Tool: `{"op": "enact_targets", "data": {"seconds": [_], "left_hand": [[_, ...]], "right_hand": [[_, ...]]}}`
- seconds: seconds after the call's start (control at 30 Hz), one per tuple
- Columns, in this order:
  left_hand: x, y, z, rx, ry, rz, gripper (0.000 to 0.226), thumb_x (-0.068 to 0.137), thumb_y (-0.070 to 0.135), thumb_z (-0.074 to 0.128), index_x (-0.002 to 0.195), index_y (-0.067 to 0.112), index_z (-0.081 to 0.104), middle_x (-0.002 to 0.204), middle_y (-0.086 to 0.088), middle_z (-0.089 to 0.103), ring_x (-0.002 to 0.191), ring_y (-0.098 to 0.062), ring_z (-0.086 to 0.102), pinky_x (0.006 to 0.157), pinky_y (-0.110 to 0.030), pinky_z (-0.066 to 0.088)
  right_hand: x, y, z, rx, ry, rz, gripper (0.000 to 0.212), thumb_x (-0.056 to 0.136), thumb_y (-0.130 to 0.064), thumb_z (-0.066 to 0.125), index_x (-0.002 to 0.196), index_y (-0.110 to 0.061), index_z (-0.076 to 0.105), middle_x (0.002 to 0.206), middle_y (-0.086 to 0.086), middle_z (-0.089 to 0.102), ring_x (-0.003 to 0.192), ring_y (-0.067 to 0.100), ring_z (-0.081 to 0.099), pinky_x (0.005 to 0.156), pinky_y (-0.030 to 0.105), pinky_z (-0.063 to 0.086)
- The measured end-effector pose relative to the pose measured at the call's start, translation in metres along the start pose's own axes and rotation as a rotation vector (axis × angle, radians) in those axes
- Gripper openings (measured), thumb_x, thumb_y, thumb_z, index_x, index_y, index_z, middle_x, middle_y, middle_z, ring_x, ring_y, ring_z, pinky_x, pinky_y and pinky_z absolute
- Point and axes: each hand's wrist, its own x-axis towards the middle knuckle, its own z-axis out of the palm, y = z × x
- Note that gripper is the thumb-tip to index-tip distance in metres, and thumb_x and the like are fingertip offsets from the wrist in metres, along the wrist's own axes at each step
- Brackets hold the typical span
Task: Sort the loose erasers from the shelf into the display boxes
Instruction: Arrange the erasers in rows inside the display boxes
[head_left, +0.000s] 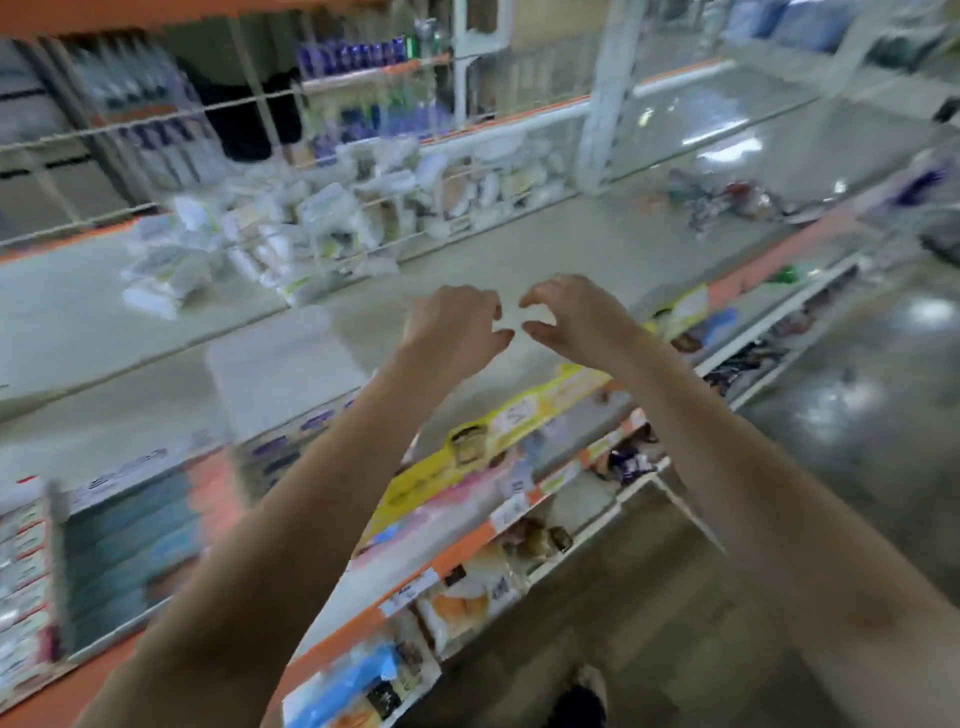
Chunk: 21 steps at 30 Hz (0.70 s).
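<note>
I see both arms stretched forward over the shelf (291, 358). The left hand (457, 325) and the right hand (566, 317) hang close together above its bare grey top, almost touching at the tips. The fingers (488, 306) of both hands are curled like claws, thumbs under them, and I see nothing between them; the picture is blurred, so a very small eraser could be hidden there, I cannot tell.

My worry is this: the whole picture smears, so I think the head is turning fast. If the hands go down now, they may land on bare shelf, or take the wrong packet. The white packets (244, 249), perhaps the erasers, lie in a loose heap well beyond the hands, to the left, against a low wire rail (332, 265). A careless grab could push them through the rail or tumble the heap. I cannot make out any display boxes for sure, so a wrong sorting is also possible.

Below the near edge I see yellow price labels (498, 431) and lower shelves with coloured goods. Farther right lies a small colourful pile (727, 200). Behind stand bottles (353, 54) on a higher shelf, and a shiny floor (857, 405) at right.
</note>
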Motion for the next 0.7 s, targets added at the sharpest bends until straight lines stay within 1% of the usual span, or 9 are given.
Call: {"op": "enact_targets", "data": {"seconds": [0.1, 0.17, 0.23, 0.33, 0.4, 0.53, 0.6, 0.7], "left_hand": [[0.054, 0.069, 0.023, 0.023, -0.045, 0.067, 0.043, 0.089, 0.044, 0.054, 0.125, 0.020, 0.053, 0.126, -0.005, 0.057, 0.119, -0.027, 0.049, 0.098, -0.036, 0.041], [0.083, 0.108, 0.037, 0.052, -0.050, 0.109, 0.045, 0.090, 0.044, 0.053, 0.128, 0.019, 0.050, 0.129, -0.008, 0.054, 0.121, -0.029, 0.046, 0.098, -0.037, 0.038], [0.113, 0.148, 0.049, 0.082, -0.023, 0.153, 0.046, 0.090, 0.045, 0.051, 0.129, 0.020, 0.049, 0.130, -0.007, 0.052, 0.122, -0.029, 0.045, 0.096, -0.037, 0.037], [0.152, 0.191, 0.061, 0.054, -0.007, 0.194, 0.044, 0.091, 0.044, 0.051, 0.128, 0.022, 0.049, 0.129, -0.004, 0.054, 0.120, -0.026, 0.047, 0.095, -0.036, 0.038], [0.177, 0.212, 0.069, 0.034, -0.005, 0.208, 0.042, 0.091, 0.043, 0.050, 0.128, 0.023, 0.050, 0.127, -0.002, 0.055, 0.118, -0.025, 0.048, 0.092, -0.035, 0.039], [0.229, 0.237, 0.082, 0.023, 0.033, 0.202, 0.040, 0.091, 0.041, 0.051, 0.127, 0.024, 0.052, 0.123, -0.001, 0.059, 0.115, -0.022, 0.052, 0.087, -0.033, 0.042], [0.257, 0.242, 0.088, 0.024, 0.030, 0.177, 0.039, 0.090, 0.040, 0.052, 0.126, 0.025, 0.052, 0.122, -0.001, 0.060, 0.114, -0.022, 0.053, 0.086, -0.032, 0.043], [0.298, 0.240, 0.097, 0.034, 0.030, 0.149, 0.037, 0.090, 0.033, 0.054, 0.126, 0.023, 0.052, 0.121, -0.003, 0.060, 0.113, -0.023, 0.053, 0.086, -0.032, 0.043]], "right_hand": [[-0.013, 0.074, -0.019, -0.029, -0.043, 0.102, 0.039, 0.091, -0.026, 0.057, 0.126, -0.010, 0.054, 0.125, 0.014, 0.053, 0.120, 0.028, 0.048, 0.100, 0.032, 0.032], [-0.021, 0.118, -0.028, -0.047, -0.083, 0.153, 0.042, 0.092, -0.026, 0.055, 0.130, -0.009, 0.050, 0.129, 0.015, 0.050, 0.123, 0.028, 0.045, 0.101, 0.029, 0.028], [-0.027, 0.166, -0.038, -0.060, -0.085, 0.204, 0.044, 0.092, -0.027, 0.054, 0.132, -0.010, 0.048, 0.132, 0.014, 0.048, 0.123, 0.029, 0.044, 0.102, 0.032, 0.031], [-0.030, 0.225, -0.049, -0.040, -0.089, 0.299, 0.045, 0.092, -0.026, 0.053, 0.135, -0.011, 0.044, 0.136, 0.013, 0.044, 0.126, 0.029, 0.040, 0.102, 0.037, 0.035], [-0.026, 0.256, -0.054, -0.034, -0.114, 0.346, 0.048, 0.092, -0.024, 0.053, 0.137, -0.011, 0.042, 0.140, 0.013, 0.042, 0.128, 0.029, 0.039, 0.102, 0.039, 0.036], [-0.004, 0.307, -0.056, -0.044, -0.169, 0.380, 0.047, 0.093, -0.025, 0.049, 0.137, -0.011, 0.041, 0.139, 0.013, 0.043, 0.126, 0.031, 0.041, 0.100, 0.044, 0.040], [0.013, 0.326, -0.057, -0.056, -0.176, 0.382, 0.046, 0.093, -0.024, 0.049, 0.137, -0.012, 0.041, 0.138, 0.013, 0.043, 0.125, 0.031, 0.043, 0.100, 0.043, 0.040], [0.044, 0.350, -0.056, -0.023, -0.141, 0.354, 0.045, 0.092, -0.019, 0.050, 0.136, -0.011, 0.043, 0.139, 0.014, 0.042, 0.127, 0.029, 0.041, 0.103, 0.037, 0.036]]}}
